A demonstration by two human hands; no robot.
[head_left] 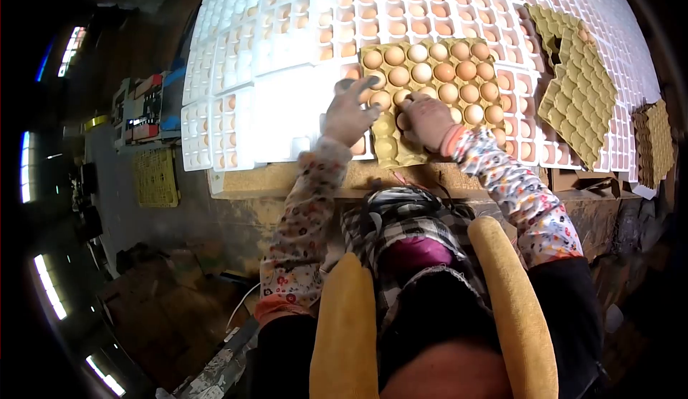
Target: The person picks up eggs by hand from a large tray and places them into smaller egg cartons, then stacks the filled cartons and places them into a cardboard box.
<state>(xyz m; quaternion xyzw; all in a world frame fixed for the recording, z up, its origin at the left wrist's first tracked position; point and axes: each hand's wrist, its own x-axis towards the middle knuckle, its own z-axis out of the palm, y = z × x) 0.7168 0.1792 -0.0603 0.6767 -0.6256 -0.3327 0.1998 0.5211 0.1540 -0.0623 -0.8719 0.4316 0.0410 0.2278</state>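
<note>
A tan egg tray [388, 148] with brown eggs [445, 72] in its cups lies on top of white plastic trays [279, 116]. At the tray's left edge is my left hand [349, 111], its fingers apart around the leftmost eggs; dark marks show on the fingertips. My right hand [428, 121] rests over the tray's lower middle, fingers curled down at an egg mostly hidden beneath them. Some cups at the tray's lower left hold no eggs.
More white trays with eggs spread across the table. Overlapping tan trays [580, 94] lie to the right, beside a stack of trays [652, 143]. A wooden edge [276, 178] runs along the front. At the left are a shelf of items [143, 108] and a yellow crate [155, 177].
</note>
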